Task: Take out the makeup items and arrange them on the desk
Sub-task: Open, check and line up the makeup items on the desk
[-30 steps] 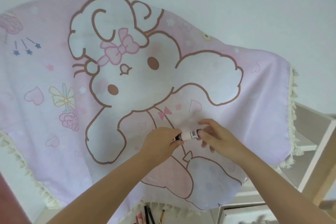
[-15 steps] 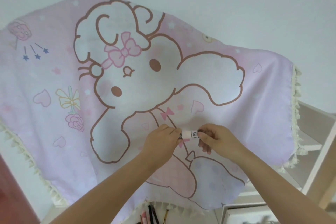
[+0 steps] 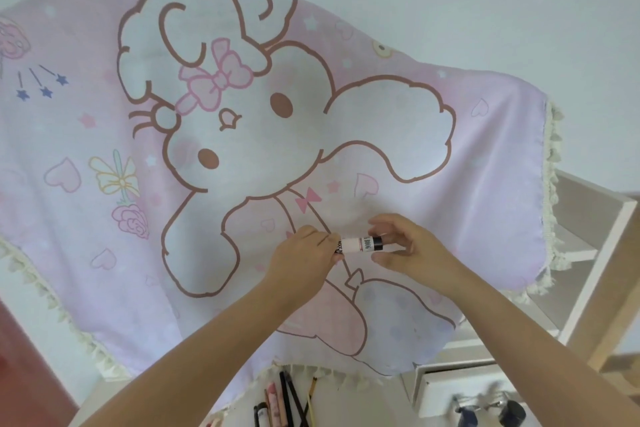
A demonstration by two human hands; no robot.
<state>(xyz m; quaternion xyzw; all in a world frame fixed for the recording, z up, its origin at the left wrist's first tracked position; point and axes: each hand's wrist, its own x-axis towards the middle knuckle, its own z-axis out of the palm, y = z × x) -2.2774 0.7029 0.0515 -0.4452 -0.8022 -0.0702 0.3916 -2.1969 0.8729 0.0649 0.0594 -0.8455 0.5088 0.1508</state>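
Two hands meet over the pink cartoon cloth (image 3: 242, 149) in our head view. Our left hand (image 3: 301, 258) pinches one end of a small white makeup tube (image 3: 362, 244), our right hand (image 3: 405, 246) pinches the other end, tube held level between them. Pencils (image 3: 287, 402) lie below the cloth's tasselled edge; white shelf (image 3: 588, 253) at right.

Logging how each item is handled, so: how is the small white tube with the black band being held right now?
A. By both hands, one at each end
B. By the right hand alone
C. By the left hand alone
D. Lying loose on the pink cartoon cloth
A: the left hand grips one end of the small white tube with the black band and the right hand pinches the other, above the pink cartoon cloth.
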